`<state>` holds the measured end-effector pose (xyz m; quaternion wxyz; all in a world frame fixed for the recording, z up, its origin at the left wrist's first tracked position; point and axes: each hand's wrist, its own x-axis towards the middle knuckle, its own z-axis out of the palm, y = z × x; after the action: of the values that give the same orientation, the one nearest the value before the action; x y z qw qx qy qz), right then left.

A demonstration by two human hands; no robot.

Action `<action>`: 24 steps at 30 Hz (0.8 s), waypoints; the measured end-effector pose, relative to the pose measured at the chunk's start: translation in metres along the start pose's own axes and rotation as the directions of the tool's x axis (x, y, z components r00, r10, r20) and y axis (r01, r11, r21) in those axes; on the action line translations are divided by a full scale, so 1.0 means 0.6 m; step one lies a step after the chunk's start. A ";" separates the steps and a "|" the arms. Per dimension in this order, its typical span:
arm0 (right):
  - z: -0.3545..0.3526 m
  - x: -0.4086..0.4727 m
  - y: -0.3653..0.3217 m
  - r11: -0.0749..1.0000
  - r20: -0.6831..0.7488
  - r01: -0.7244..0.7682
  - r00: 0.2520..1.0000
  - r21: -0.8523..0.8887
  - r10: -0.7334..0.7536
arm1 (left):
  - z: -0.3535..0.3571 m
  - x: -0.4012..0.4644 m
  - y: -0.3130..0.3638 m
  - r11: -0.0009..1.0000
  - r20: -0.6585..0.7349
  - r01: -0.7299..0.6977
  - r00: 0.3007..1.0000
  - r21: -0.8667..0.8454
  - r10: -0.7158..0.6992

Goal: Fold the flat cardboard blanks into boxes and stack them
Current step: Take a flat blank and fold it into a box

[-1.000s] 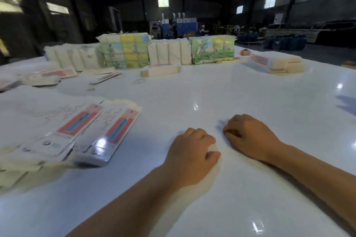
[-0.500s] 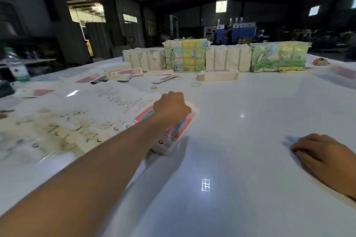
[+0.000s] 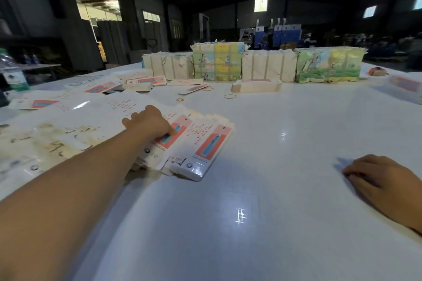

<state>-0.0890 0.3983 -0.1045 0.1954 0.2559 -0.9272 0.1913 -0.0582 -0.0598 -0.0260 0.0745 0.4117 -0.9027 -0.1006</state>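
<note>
- Since the frame a second ago, left arm has swung out from the middle of the table (image 3: 274,189) to the fanned pile of flat blanks (image 3: 173,143) on the left; right hand barely shifted.
- Table: big white glossy sheet. Blanks spread across its left half, overlapping, printed with red-blue panels.
- Far edge: row of bundled stock (image 3: 276,65), white and colour-printed packs side by side. One folded box (image 3: 255,85) lies just in front of them; another stack sits at the far right edge.
- Left hand (image 3: 149,122): on top of the blank pile, fingers curled down onto the top sheet, thumb pressing on the red-blue panel. Can't tell if it has actually pinched a sheet.
- Right hand (image 3: 376,178): resting on bare table, well apart from the blanks, fingers loosely curled, holding nothing.
- Small stuff: loose rubber bands (image 3: 230,96) near the folded box.
- Step, my read: picking the next blank. Next move needs one sheet peeled off, dragged to centre, both hands folding.
</note>
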 end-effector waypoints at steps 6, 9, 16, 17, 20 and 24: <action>-0.016 -0.001 -0.022 0.999 0.020 0.050 0.999 0.006 -0.050 | -0.059 -0.028 0.038 0.952 -0.226 -0.197 0.963 -0.235 0.144; -0.020 0.002 -0.028 1.000 0.038 0.007 0.999 0.003 -0.007 | -0.059 -0.090 0.107 0.809 -0.257 -0.401 0.913 -0.430 0.316; -0.030 0.001 -0.029 0.995 0.099 -0.073 0.993 0.068 0.067 | 0.078 -0.306 0.212 0.559 -0.110 -0.653 0.695 -0.511 0.711; -0.031 0.000 -0.029 0.993 0.092 -0.082 0.993 0.082 0.075 | 0.093 -0.322 0.210 0.525 -0.102 -0.688 0.650 -0.501 0.753; -0.030 -0.001 -0.031 0.988 0.039 -0.082 0.996 0.134 0.077 | 0.113 -0.334 0.197 0.434 -0.105 -0.756 0.546 -0.490 0.831; -0.037 0.008 -0.031 0.813 0.004 -0.290 0.943 0.505 0.333 | 0.122 -0.321 0.186 0.358 -0.176 -0.801 0.487 -0.479 0.855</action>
<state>-0.0768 0.3918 -0.0785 0.1277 0.1339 -0.8663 0.4640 -0.0302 0.1664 -0.0796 0.1719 -0.1408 -0.9274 -0.3011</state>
